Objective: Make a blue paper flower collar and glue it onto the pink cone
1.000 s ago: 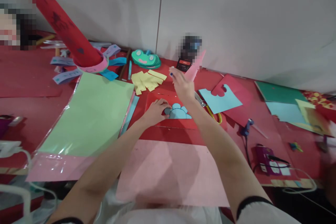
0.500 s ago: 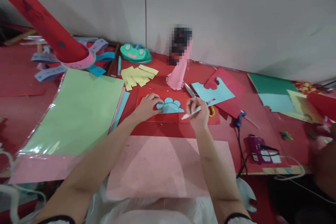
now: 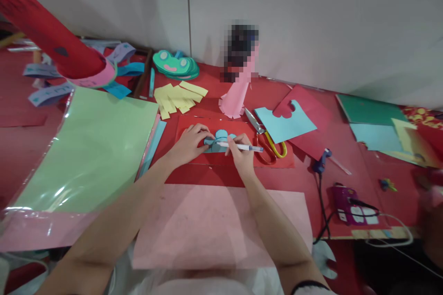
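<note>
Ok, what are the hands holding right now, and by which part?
The right hand holds a white pen by its barrel. The left hand touches the left end of the blue paper cutout; pinching or only pressing, I can't tell.

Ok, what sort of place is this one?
Probably a paper-craft workspace, though little of the room shows: scissors and yellow paper strips are laid out, and the right hand holds a pen over a blue paper cutout.
</note>
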Tool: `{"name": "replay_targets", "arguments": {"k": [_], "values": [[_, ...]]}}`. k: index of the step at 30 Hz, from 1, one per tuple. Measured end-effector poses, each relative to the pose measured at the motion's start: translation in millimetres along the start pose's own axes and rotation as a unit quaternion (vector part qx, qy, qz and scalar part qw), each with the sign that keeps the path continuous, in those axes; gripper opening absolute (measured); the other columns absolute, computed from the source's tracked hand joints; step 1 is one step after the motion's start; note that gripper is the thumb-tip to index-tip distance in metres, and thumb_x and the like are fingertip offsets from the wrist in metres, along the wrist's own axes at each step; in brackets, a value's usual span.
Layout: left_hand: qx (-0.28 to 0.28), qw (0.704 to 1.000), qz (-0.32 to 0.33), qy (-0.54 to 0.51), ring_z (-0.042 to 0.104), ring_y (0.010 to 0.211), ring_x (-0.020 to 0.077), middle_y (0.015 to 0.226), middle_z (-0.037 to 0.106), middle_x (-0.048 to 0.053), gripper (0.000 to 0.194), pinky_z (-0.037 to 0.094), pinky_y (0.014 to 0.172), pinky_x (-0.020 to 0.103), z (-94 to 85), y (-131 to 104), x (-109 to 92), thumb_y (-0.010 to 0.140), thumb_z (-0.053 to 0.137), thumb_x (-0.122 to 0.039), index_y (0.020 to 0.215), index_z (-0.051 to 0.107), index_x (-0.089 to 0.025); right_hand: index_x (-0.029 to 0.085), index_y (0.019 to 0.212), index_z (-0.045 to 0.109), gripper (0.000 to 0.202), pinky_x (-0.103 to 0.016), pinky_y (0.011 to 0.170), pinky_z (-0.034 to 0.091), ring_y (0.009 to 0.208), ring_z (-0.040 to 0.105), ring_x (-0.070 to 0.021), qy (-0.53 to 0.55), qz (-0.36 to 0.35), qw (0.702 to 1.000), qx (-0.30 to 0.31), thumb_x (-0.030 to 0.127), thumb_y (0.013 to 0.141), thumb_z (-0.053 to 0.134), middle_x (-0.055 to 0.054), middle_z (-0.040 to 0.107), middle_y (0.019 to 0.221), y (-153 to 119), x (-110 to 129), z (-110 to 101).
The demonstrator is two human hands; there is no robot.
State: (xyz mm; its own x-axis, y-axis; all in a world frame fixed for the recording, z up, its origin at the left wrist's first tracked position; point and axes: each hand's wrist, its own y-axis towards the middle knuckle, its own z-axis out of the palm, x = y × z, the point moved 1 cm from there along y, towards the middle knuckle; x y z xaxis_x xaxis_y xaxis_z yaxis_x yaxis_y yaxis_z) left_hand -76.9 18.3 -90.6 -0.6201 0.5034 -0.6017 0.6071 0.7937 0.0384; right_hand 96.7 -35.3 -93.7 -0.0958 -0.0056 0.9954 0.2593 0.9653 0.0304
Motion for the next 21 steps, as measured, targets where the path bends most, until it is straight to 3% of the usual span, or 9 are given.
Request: {"name": "replay_targets", "arguments": {"k": [8, 21], "values": [[-0.004, 1.000, 0.003, -0.002, 0.051, 0.104, 0.0216, 0.110, 0.053, 0.005, 0.018, 0.039, 0.092, 0.040, 0.4, 0.2, 0.1, 0.085, 0.056, -0.022, 0.102, 0.062, -0.022, 0.024, 0.061, 0.039, 0.034, -0.028, 0.059, 0.045, 0.044, 0.050, -0.0114, -0.018, -0.006, 1.000, 0.003, 0.039, 0.084, 0.058, 0.008, 0.048, 0.043, 1.3, -15.1, -2.5], [-0.005, 1.000, 0.007, -0.004, 0.051, 0.105, 0.0219, 0.109, 0.053, 0.005, 0.018, 0.039, 0.092, 0.041, 2.3, 0.8, 2.5, 0.086, 0.055, -0.025, 0.102, 0.062, -0.023, 0.024, 0.060, 0.039, 0.032, -0.029, 0.062, 0.048, 0.045, 0.051, -0.0119, -0.037, -0.001, 0.999, 0.021, 0.037, 0.084, 0.056, 0.008, 0.050, 0.043, 1.7, -12.3, -2.4]]}}
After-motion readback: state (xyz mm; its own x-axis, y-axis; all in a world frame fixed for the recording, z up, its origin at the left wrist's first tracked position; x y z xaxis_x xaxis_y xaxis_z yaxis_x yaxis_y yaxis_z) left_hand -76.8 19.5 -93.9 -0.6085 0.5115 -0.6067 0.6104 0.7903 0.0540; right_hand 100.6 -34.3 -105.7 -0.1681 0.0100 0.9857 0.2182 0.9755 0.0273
